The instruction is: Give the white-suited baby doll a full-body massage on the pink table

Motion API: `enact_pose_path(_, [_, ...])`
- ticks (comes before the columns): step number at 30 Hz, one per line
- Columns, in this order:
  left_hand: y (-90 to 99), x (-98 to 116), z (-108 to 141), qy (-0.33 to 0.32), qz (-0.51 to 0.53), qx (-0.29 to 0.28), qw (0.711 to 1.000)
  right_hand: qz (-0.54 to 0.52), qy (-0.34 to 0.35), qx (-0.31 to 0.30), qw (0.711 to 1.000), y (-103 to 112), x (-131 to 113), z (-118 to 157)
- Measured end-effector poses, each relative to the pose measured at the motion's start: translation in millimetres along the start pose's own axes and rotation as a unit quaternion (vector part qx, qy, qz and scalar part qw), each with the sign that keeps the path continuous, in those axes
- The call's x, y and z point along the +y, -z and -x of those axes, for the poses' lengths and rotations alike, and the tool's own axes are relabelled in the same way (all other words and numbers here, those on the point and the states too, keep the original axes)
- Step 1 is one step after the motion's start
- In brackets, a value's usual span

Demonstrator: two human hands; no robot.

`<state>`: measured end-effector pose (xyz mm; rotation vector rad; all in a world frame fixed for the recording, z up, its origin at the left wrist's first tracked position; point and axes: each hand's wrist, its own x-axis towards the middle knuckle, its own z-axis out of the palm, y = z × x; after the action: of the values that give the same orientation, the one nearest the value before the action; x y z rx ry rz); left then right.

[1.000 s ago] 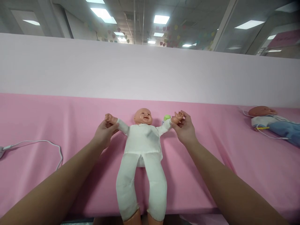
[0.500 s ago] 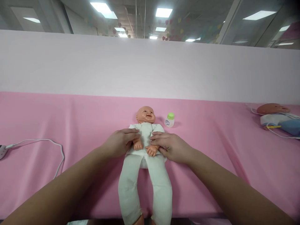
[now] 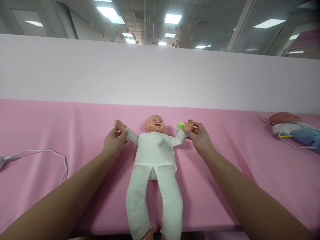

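Note:
A baby doll (image 3: 155, 150) in a white top and trousers lies on its back on a pink cloth (image 3: 87, 126), head away from me. Both its arms are spread outward and raised to shoulder height. On the left, my left hand (image 3: 113, 141) is closed around one of the doll's forearms, just below its small fist. My right hand (image 3: 200, 138) pinches the doll's other arm at the wrist. Behind that arm stands a small bottle with a green cap (image 3: 180, 125), its body partly covered by the doll's sleeve.
A second doll (image 3: 285, 117) in white and blue lies at the far right, with a thin white cord and a yellow strip on it. To the left a white cable (image 3: 42, 151) runs from a plug at the edge. A white wall panel (image 3: 160, 73) rises behind the cloth.
Both my hands have moved outward and away from me, taking the doll's arms from its belly out to the sides. The doll's body has stayed in place.

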<state>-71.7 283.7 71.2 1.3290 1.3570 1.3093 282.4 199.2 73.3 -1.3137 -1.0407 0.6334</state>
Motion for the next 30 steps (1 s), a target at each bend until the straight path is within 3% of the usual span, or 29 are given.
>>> enact_pose_path(2, [1.9,-5.9,-11.6,0.092,0.070,0.032,0.993,0.013,-0.078,0.042,0.996,12.1,11.6,-14.7])
enact_pose_path(5, [2.2,-11.7,-20.3,0.177,0.116,0.048,0.976,0.081,-0.168,0.039,0.982,25.3,26.0,-26.3])
enact_pose_path(9, [2.5,-13.5,-20.5,0.183,0.141,0.025,0.973,0.117,-0.212,0.004,0.970,30.2,34.3,-26.9])
enact_pose_path(13, [3.0,-9.4,-16.5,0.152,0.158,0.030,0.975,0.087,-0.192,-0.016,0.977,27.5,28.9,-23.8])
enact_pose_path(15, [2.2,-4.2,-10.8,0.083,0.153,0.014,0.985,0.056,-0.140,-0.012,0.989,24.7,21.4,-21.1])
enact_pose_path(18, [-0.6,7.3,5.2,-0.042,0.075,-0.026,0.996,0.065,0.018,0.009,0.998,17.7,5.2,-10.7])
enact_pose_path(20, [-2.7,15.1,19.2,-0.105,-0.025,-0.043,0.993,0.116,0.147,-0.002,0.982,10.3,-7.3,2.1])
enact_pose_path(22, [-4.5,20.8,32.7,-0.163,-0.108,-0.068,0.978,0.163,0.256,-0.055,0.951,0.7,-19.1,17.6])
enact_pose_path(25, [-6.5,24.4,46.1,-0.278,-0.219,-0.123,0.927,0.283,0.348,-0.173,0.877,-15.6,-32.3,38.2])
enact_pose_path(28, [-9.2,24.0,50.1,-0.384,-0.339,-0.185,0.839,0.353,0.418,-0.271,0.793,-28.8,-37.3,48.6])
enact_pose_path(30, [-11.5,22.2,50.1,-0.439,-0.384,-0.219,0.783,0.355,0.457,-0.292,0.761,-34.4,-36.4,50.6])
